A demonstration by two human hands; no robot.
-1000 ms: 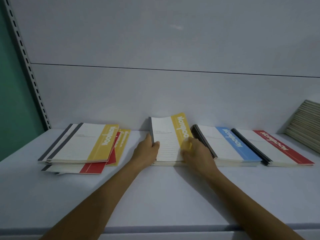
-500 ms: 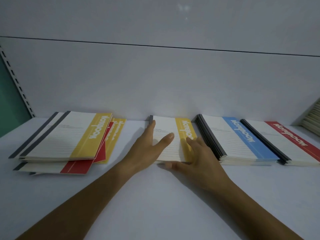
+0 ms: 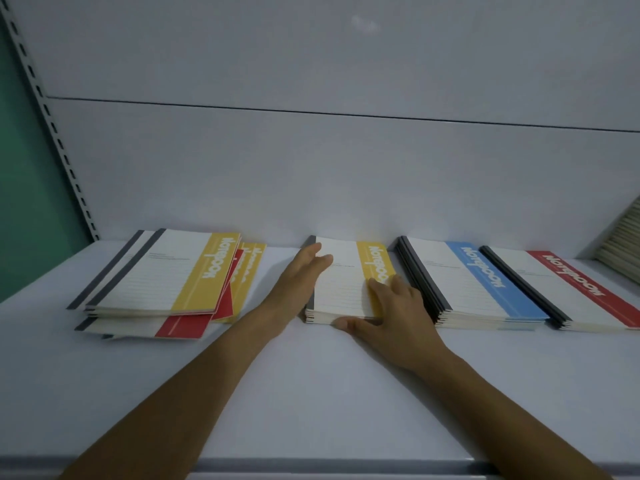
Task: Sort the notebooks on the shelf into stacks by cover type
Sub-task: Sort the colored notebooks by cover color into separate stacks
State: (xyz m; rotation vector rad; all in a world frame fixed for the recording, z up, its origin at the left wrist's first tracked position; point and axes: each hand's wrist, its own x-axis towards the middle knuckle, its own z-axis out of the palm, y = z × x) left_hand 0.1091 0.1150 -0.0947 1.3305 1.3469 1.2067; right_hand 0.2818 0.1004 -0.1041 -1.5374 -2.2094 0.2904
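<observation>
Head view: your left hand [image 3: 298, 285] lies flat against the yellow stack [image 3: 343, 284] at nine o'clock, your right hand [image 3: 398, 317] pinches its five o'clock corner; uneven pushing could skew it.

A yellow-banded stack [image 3: 346, 285] lies flat between the left hand [image 3: 301, 282] and right hand [image 3: 398, 313]. A blue-banded stack [image 3: 467, 282] and a red-banded stack [image 3: 561, 289] sit beyond the right hand. An untidy mixed pile [image 3: 156, 271] lies beyond the left.

— What's past the books?
— Ahead of me, a pale back panel [image 3: 311, 185] with one dark seam [image 3: 311, 112] running across.
— And to the sides?
— On my left, a slotted metal upright [image 3: 52, 126] against a green wall [image 3: 24, 202]. Far right, a ribbed beige stack [image 3: 623, 244], leaning.
</observation>
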